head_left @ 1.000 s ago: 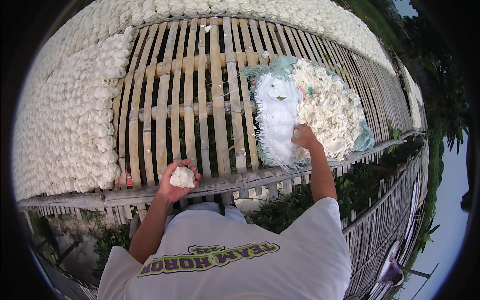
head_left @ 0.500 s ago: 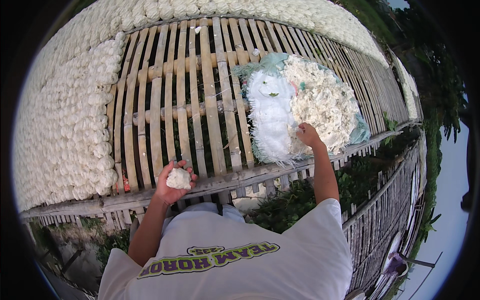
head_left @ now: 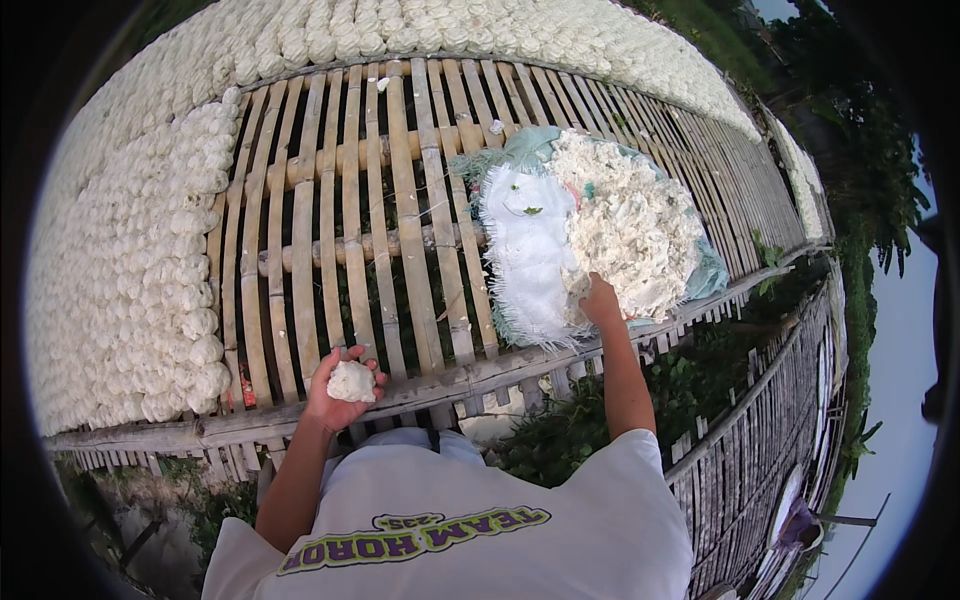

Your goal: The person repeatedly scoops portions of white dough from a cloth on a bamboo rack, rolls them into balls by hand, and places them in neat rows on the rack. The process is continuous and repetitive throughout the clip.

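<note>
A rounded, crumbly white lump (head_left: 352,381) rests in my left hand (head_left: 330,395), whose fingers curl around it just above the rack's near rail. My right hand (head_left: 600,302) reaches down to the near left edge of a heap of crumbly off-white pulp (head_left: 640,225). Its fingers look bent against the heap, and what they hold, if anything, is too small to make out. The heap lies on an opened woven sack, with a white frayed flap (head_left: 525,260) to its left and pale green sacking (head_left: 708,272) showing around its edges.
Rows of white rounded clumps (head_left: 140,270) cover the rack's left side and far strip. Bamboo slats (head_left: 400,200) with gaps between them form the rack, edged by a near bamboo rail (head_left: 440,388). Another slatted rack (head_left: 760,430) stands at right, with green plants below.
My right hand has shifted slightly down onto the heap's near left edge, fingers now against it. The left hand keeps the lump nearly in place. The whole view has shifted slightly.
</note>
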